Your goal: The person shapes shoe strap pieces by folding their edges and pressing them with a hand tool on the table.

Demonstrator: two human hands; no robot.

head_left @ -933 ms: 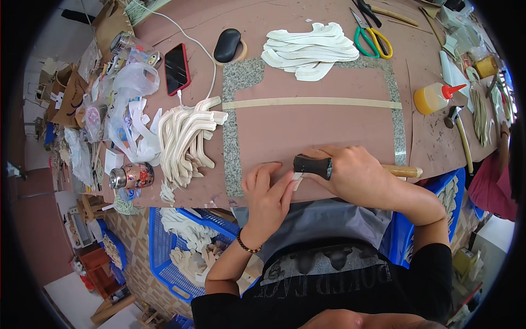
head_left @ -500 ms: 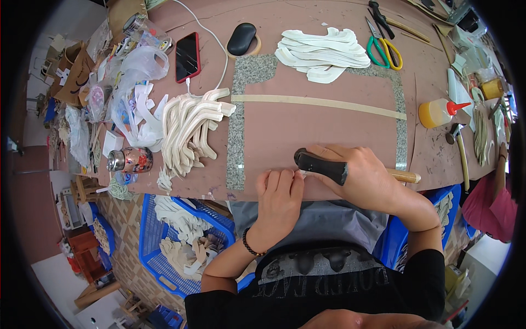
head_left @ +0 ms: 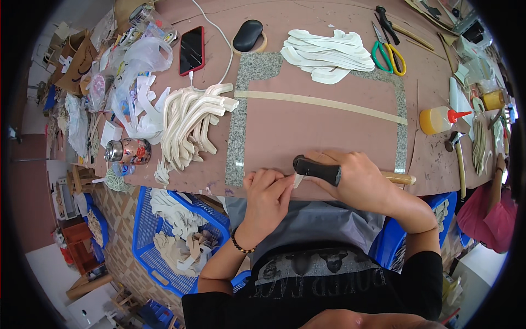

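Observation:
My right hand (head_left: pixel 359 178) is wrapped round a hammer (head_left: pixel 318 170) close to its black head, and the wooden handle sticks out to the right. Beneath the head lies the end of a small pale strip (head_left: pixel 297 182). My left hand (head_left: pixel 268 194), at the table's near edge, pinches that strip between thumb and fingers; most of it is hidden. To the left of my hands a stack of curved cream strips (head_left: pixel 192 126) rests on the table. Flat white cut pieces (head_left: pixel 329 55) are heaped at the far side.
A beige band (head_left: pixel 323 104) crosses the table covering. Around it are scissors (head_left: pixel 390 57), a glue bottle (head_left: pixel 438 120), a second hammer (head_left: pixel 460 159), a phone (head_left: pixel 191 52) and a patterned jar (head_left: pixel 129 152). A blue basket (head_left: pixel 145 247) stands below left. Another person's pink sleeve (head_left: pixel 485 219) shows at right.
My left hand has turned and drawn slightly left, and more of the pale strip shows. The hammer head has shifted a little left and down. The view has moved slightly.

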